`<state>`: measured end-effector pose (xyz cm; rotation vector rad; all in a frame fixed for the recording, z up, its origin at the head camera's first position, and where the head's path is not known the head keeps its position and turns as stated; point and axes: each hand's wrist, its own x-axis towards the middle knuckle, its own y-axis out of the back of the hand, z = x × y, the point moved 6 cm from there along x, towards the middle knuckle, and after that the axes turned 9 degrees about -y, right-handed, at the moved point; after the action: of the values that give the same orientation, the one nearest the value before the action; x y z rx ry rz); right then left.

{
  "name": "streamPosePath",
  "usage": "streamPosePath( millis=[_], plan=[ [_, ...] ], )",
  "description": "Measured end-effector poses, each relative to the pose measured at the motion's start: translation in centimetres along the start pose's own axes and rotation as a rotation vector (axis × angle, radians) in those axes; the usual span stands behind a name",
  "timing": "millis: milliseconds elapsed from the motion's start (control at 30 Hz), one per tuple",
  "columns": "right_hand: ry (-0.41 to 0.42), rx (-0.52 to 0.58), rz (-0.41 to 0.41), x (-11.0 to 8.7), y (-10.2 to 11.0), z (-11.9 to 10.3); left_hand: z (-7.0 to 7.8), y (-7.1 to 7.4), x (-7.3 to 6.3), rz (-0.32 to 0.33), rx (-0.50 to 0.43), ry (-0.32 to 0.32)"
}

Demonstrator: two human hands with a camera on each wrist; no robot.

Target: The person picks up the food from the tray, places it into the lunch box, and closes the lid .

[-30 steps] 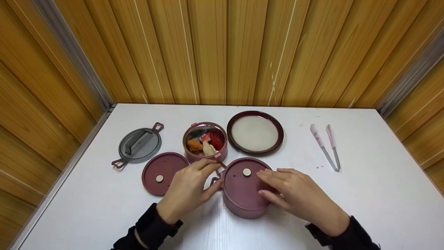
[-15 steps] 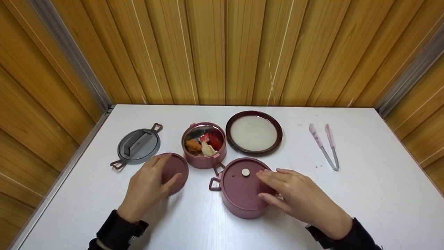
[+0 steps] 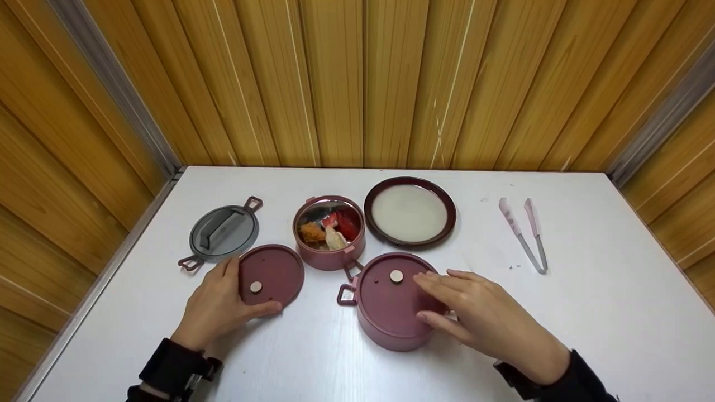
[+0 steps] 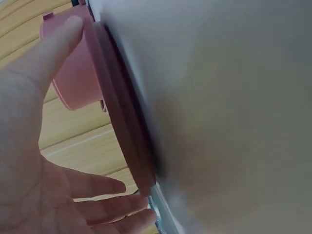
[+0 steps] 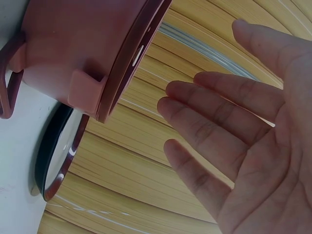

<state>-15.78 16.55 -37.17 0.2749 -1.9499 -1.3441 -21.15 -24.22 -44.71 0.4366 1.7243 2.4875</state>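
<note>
Head view, left of centre: round lid (image 3: 273, 274) just right of the nearer left hand (image 3: 215, 304), with fingers loosely spread about its rim; right hand (image 3: 486, 321) relaxed by the pot (image 3: 395, 312).

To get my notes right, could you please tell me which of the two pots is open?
The farther pot, beside the brown-rimmed plate, is open, showing food inside; the nearer pot, by the right hand, has its lid on.

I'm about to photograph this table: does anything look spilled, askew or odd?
Only small dark specks on the white table beside the tongs; they look like crumbs or marks, too small to tell. The lidded pot and plate sit flat, and no spill or damage shows.
</note>
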Motion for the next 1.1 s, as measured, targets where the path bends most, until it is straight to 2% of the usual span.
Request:
streamPosePath(
  millis=[267,533,600,633,700,833,900,1000,1100],
  plan=[
    [-0.008,0.009,-0.014,0.0,-0.1,0.1,-0.6,-0.3,0.2,-0.078,-0.054,0.066],
    [-0.007,0.016,-0.022,-0.1,0.0,0.2,-1.5,0.3,0.8,-0.060,-0.070,0.113],
    [-0.007,0.016,-0.024,-0.1,0.0,0.2,-2.3,0.1,1.0,-0.052,-0.081,0.124],
    [-0.009,0.016,-0.025,-0.1,0.0,0.2,-3.0,-0.2,1.2,-0.024,-0.070,0.118],
    [-0.016,0.017,-0.034,-0.1,0.0,0.2,-4.5,-1.0,1.5,-0.005,-0.074,0.092],
    [-0.042,0.024,-0.071,-0.1,-0.1,0.4,-8.0,-3.6,2.4,0.061,-0.042,0.009],
    [-0.051,0.029,-0.087,-0.2,-0.2,0.5,-9.3,-4.5,2.9,0.068,-0.043,-0.015],
    [-0.049,0.033,-0.088,-0.2,-0.3,0.5,-10.6,-5.3,3.3,0.082,-0.040,-0.023],
    [-0.038,0.034,-0.076,-0.2,-0.3,0.5,-11.2,-5.5,3.5,0.078,-0.058,-0.011]
  ],
)
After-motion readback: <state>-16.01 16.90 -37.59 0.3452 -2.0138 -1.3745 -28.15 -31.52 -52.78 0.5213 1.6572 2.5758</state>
